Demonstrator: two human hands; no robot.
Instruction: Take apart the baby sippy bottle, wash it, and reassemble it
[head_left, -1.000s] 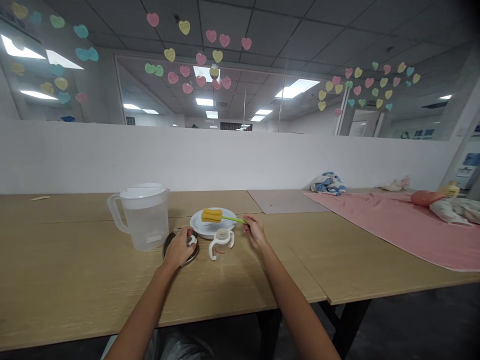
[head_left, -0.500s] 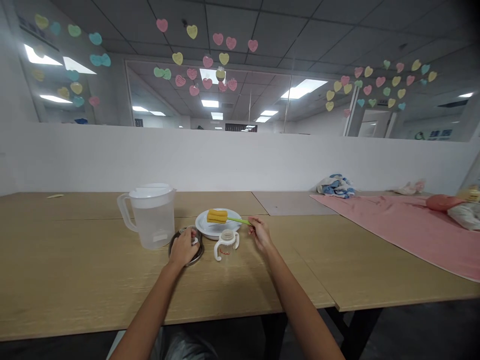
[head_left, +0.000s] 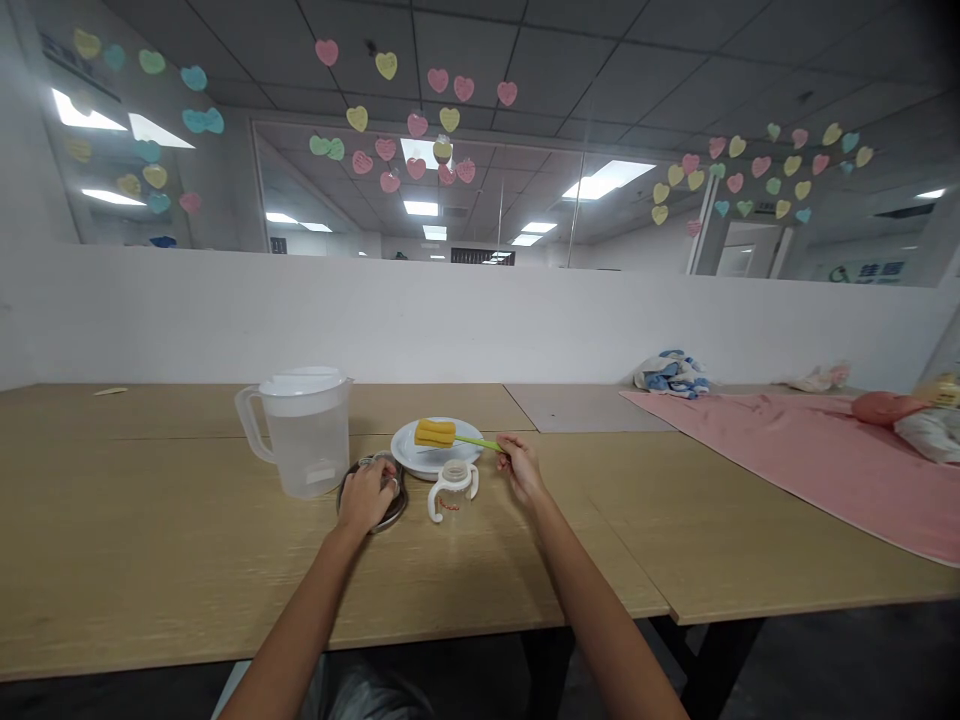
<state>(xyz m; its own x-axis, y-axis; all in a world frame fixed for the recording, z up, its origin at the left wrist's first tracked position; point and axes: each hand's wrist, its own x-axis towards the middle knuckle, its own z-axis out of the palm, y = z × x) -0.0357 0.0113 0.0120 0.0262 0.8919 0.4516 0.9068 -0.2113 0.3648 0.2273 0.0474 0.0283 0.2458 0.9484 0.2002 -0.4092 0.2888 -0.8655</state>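
My right hand [head_left: 520,465] is closed round the thin green handle of a sponge bottle brush [head_left: 435,433]. The brush's yellow head is over a white plate [head_left: 405,455]. On the left, my left hand [head_left: 369,495] reaches into a dark round metal dish [head_left: 390,518], its fingers curled down. Small pale parts show by the fingertips, but what they grip is mostly hidden. Between the hands, in front of the plate, a clear baby bottle [head_left: 455,495] with a white two-handled collar stands upright without a lid, red marks on its side.
A translucent lidded pitcher [head_left: 309,440] stands left of the dish. To the right lie a pink cloth [head_left: 787,440], a crumpled blue-and-white cloth [head_left: 671,373] and an orange-red item [head_left: 889,405]. A white wall [head_left: 450,320] bounds the table's back; its front edge is near me.
My left fingers have shifted slightly in the dish, and the white piece by them is now more covered. My right hand and the brush have barely moved.
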